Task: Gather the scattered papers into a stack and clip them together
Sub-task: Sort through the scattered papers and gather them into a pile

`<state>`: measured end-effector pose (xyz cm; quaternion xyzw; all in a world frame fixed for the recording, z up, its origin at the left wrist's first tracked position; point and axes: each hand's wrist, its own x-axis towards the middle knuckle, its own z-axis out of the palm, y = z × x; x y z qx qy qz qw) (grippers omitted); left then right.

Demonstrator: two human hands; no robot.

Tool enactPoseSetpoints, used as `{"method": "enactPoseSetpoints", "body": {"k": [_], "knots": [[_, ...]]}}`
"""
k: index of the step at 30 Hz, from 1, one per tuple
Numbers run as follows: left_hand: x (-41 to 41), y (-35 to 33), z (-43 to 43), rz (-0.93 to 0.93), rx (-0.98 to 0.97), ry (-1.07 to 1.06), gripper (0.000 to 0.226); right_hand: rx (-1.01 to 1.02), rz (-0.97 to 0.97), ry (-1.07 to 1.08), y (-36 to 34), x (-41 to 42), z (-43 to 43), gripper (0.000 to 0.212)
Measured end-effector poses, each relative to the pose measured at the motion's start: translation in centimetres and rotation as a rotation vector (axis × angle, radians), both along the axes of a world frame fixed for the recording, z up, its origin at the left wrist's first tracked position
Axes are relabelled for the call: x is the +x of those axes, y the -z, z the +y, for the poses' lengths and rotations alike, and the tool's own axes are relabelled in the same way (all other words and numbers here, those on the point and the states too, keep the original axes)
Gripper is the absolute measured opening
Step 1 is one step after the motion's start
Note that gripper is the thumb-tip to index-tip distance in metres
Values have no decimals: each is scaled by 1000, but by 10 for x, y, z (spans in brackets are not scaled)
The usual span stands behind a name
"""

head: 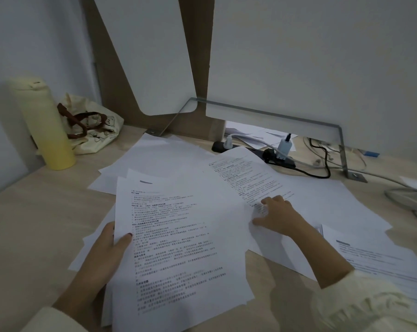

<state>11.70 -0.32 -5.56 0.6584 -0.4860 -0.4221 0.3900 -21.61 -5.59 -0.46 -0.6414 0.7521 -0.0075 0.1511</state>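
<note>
Thumb over the top sheet, the left hand [106, 250] grips a bundle of printed sheets [178, 248] by its left edge, at the front of the desk. The right hand [278, 215] lies with fingers spread and fairly straight on another printed sheet [245, 173] just right of the bundle, pressing on it; the fingertips are blurred. Round both, loose papers [169, 152] overlap at odd angles across the middle of the pale wooden desk [35, 224], with one more printed page [375, 259] towards the right edge. Back left stand a tall yellow flask [47, 123] and, just beside it, a slumped cloth bag [92, 130] with brown handles. A black power strip [217, 146] with plugs lies behind the papers, grey cables [408, 197] trailing to the right. White panels [150, 56] and a metal bracket [342, 149] close off the back, beside a plain pale wall [23, 44].
</note>
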Motion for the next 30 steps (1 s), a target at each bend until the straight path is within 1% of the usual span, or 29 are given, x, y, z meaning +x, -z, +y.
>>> {"method": "enactPoseSetpoints", "body": {"k": [2,4,9,13,16,18,19,20,22,23,24,25,27,28,30], "knots": [[-1,3,-1,-2,-10,-11,39,66,-33,-42,0,-7,4,71],[-2,4,-2,-1,-15,-21,38,45,-29,-95,2,-10,10,69],[-5,2,-1,-7,-25,-38,37,-42,113,-202,7,-5,17,60],[-5,0,0,-19,-25,-37,37,-95,232,-236,14,-3,17,49],[-7,-3,1,-12,-28,-42,38,-206,268,-229,22,-4,15,36],[-6,-3,1,-16,-37,-38,39,-290,222,-147,22,-7,14,32],[-5,-2,0,-17,-41,-40,40,-331,189,-89,20,-10,14,27],[-4,-2,0,-14,-54,-37,41,-383,128,-9,18,-13,13,22],[-2,-2,1,6,-78,-29,45,-507,-54,165,9,-18,14,19],[-2,-3,1,18,-90,-22,48,-575,-139,218,3,-18,16,20],[-3,-5,2,28,-109,-7,52,-642,-192,225,-4,-15,17,20],[-4,-7,3,30,-132,7,56,-688,-211,181,-11,-9,19,20],[-5,-9,4,32,-168,14,62,-716,-191,0,-26,13,28,21],[-6,-11,5,41,-176,9,64,-699,-169,-104,-33,26,34,23],[-7,-12,6,58,-178,-6,65,-605,-149,-282,-41,56,50,28]]}}
